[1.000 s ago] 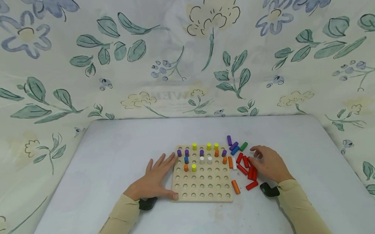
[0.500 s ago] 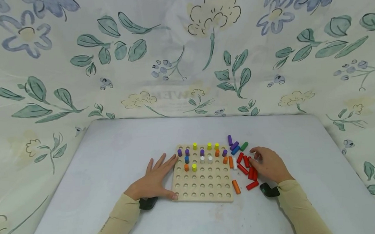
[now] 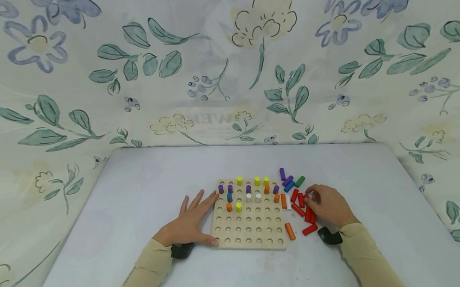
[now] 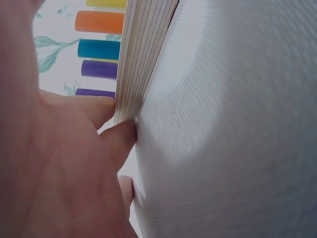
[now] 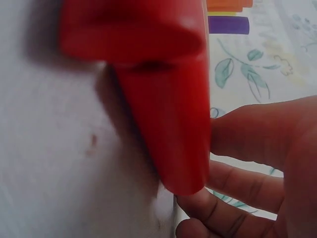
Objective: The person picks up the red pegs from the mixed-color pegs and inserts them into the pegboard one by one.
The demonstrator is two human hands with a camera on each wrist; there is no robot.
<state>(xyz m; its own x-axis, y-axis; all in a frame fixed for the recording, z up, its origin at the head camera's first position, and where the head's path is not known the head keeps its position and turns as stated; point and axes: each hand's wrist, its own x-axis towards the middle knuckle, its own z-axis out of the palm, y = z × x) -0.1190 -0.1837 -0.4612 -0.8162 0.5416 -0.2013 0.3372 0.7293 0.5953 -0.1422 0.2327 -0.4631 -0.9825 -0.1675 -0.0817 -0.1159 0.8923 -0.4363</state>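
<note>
A square wooden pegboard [image 3: 253, 230] lies on the table, with yellow, purple, blue, orange and white pegs upright in its farther rows. My left hand [image 3: 191, 222] spreads along its left side; thumb and fingertips touch the edge. In the left wrist view fingertips rest by the board's layered edge [image 4: 148, 44]. My right hand [image 3: 329, 205] bends over several loose red pegs [image 3: 310, 229] right of the board, thumb and index finger close to one. In the right wrist view a red peg [image 5: 168, 124] partly hides the thumb; whether it is pinched I cannot tell.
Purple [image 3: 282, 173], blue [image 3: 289, 186] and green [image 3: 299, 181] pegs lie past the board's far right corner. Two orange pegs [image 3: 290, 231] and a white peg [image 3: 288, 202] lie along its right side. A floral cloth [image 3: 212, 97] hangs behind the table.
My right index finger has come down slightly towards the thumb over the red pegs. The left hand stays at the board's edge. The head view has shifted a little.
</note>
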